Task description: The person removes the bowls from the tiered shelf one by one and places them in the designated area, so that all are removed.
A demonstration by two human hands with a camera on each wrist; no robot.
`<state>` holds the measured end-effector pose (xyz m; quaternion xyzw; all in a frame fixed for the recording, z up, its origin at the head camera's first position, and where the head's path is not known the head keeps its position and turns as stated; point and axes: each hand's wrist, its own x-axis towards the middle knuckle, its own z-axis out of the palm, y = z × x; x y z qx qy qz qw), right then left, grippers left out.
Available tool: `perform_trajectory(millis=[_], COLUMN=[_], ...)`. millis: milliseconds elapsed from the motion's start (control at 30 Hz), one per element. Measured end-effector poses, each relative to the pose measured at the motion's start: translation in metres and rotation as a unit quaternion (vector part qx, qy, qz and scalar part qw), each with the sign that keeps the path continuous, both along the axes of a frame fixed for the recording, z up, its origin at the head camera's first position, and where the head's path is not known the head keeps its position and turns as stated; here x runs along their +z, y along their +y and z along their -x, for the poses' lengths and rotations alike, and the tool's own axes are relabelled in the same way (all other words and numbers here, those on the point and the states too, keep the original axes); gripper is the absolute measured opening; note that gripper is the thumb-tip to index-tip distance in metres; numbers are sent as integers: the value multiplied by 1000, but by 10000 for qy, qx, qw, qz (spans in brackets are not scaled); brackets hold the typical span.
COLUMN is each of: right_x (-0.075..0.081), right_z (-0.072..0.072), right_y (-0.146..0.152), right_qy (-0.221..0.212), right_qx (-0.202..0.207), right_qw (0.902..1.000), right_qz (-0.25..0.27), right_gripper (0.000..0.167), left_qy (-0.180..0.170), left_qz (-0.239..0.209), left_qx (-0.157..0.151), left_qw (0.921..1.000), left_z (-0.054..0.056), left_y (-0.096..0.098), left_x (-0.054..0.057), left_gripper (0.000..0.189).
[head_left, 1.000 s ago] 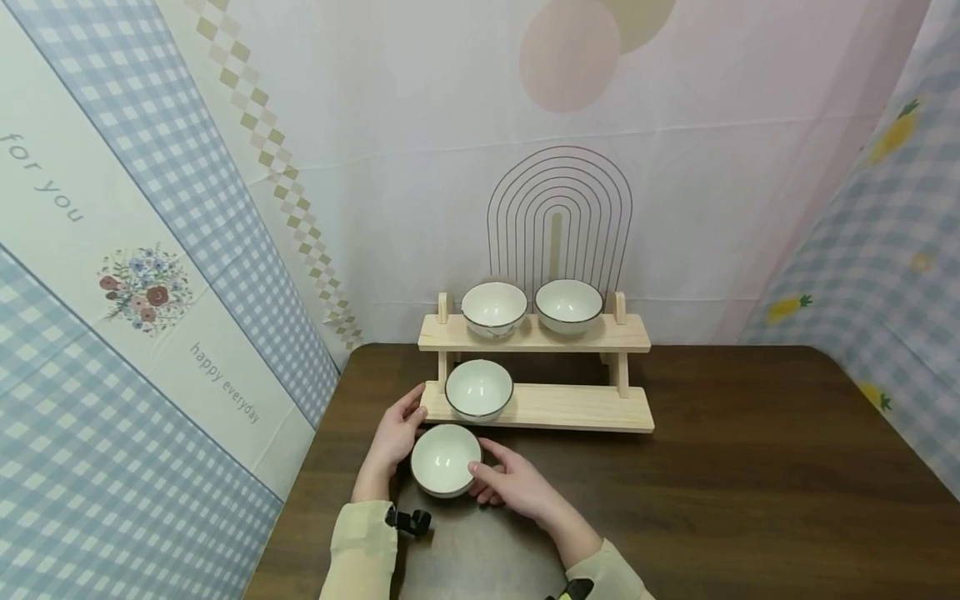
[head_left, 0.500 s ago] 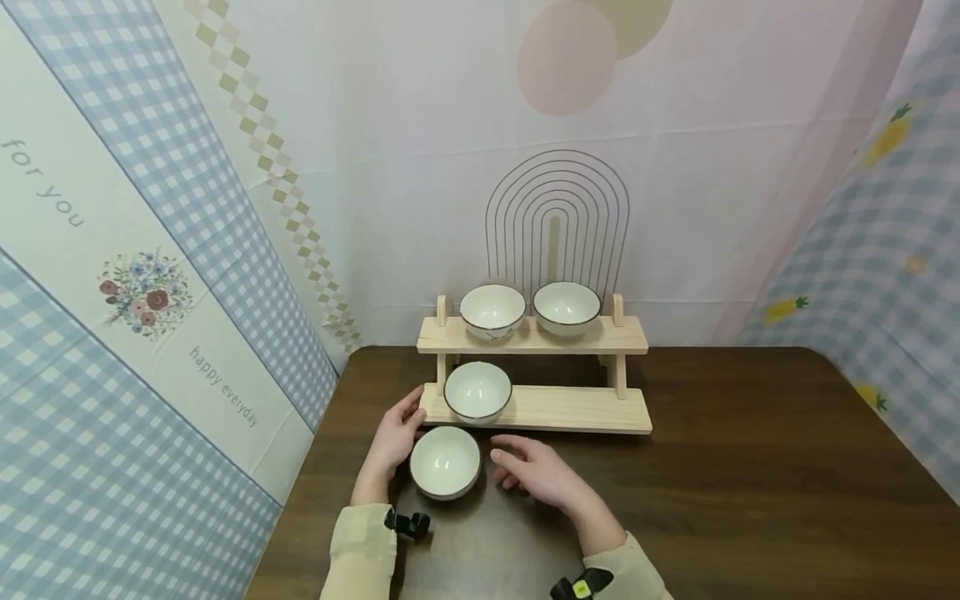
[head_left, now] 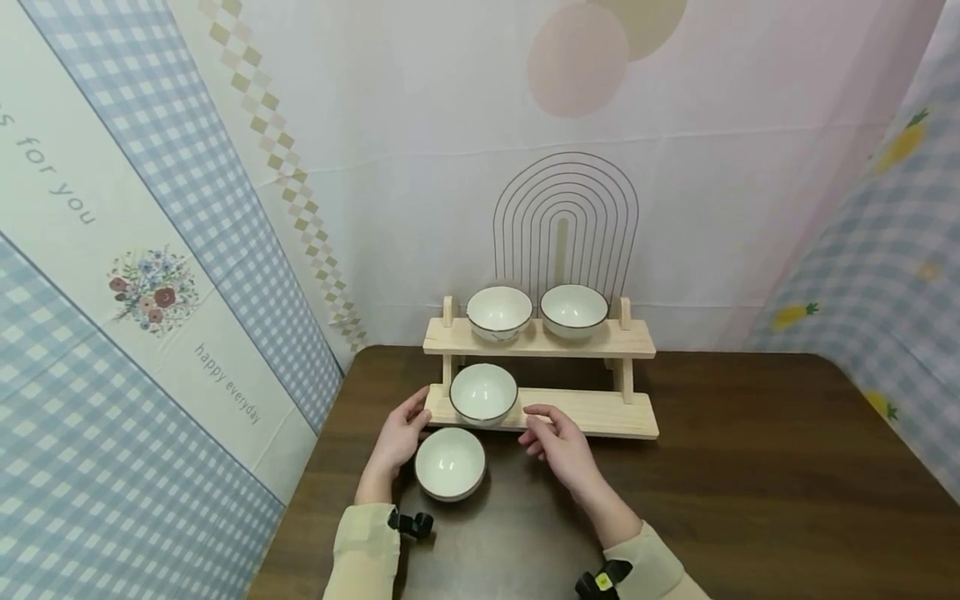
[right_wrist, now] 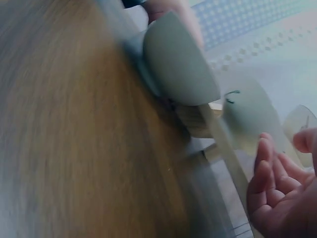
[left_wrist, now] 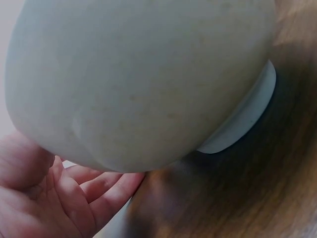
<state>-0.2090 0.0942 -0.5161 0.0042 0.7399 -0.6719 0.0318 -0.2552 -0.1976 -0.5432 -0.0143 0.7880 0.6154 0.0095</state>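
In the head view my left hand (head_left: pixel 400 433) holds the left end of the lower shelf of a two-tier wooden stand (head_left: pixel 585 412), thumb by the front corner. In the left wrist view a bowl (left_wrist: pixel 143 84) hides part of that hand. A white, dark-rimmed bowl (head_left: pixel 450 464) stands upright on the table between my hands, touching neither clearly. Another such bowl (head_left: pixel 483 393) sits at the left of the lower shelf. My right hand (head_left: pixel 564 450), fingers loosely bent, hovers at the shelf's front edge, right of that bowl, holding nothing.
On the upper shelf stand two more bowls, a left one (head_left: pixel 499 313) and a right one (head_left: pixel 574 311). Behind the dark wooden table (head_left: pixel 750 467) hangs a pale patterned cloth (head_left: pixel 420 167). Checked cloth (head_left: pixel 232 208) covers the left side.
My right hand has let go of the front bowl and moved right and forward to the lower shelf. The bowl stays on the table. My left hand keeps its place on the stand.
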Motion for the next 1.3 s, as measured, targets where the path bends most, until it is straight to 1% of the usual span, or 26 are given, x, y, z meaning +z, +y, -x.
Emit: perform_trajectory(millis=[133, 300, 433, 633, 800, 1000, 1300], right_x=[-4, -5, 0, 7, 8, 10, 8], right_z=[4, 9, 11, 17, 24, 35, 39], right_y=[-1, -3, -2, -4, -7, -11, -13], right_qy=[103, 251, 286, 185, 66, -80, -254], right_qx=[96, 329, 534, 842, 909, 967, 1002], right_qw=[9999, 9991, 9979, 9956, 9952, 9946, 9944], right_qz=[61, -136, -236, -367, -347, -363, -238], right_gripper=[40, 51, 56, 62, 67, 72, 73], left_qy=[26, 11, 8, 37, 62, 48, 92], left_qz=[8, 2, 18, 21, 59, 1, -18], left_qx=[-23, -32, -20, -20, -48, -40, -57], left_qw=[10000, 10000, 10000, 10000, 10000, 10000, 9999], left_z=[2, 4, 4, 6, 5, 5, 4], left_y=[-1, -1, 0, 0, -1, -2, -1], left_x=[-2, -4, -5, -5, -5, -5, -7], left_gripper=[49, 49, 49, 49, 49, 49, 48])
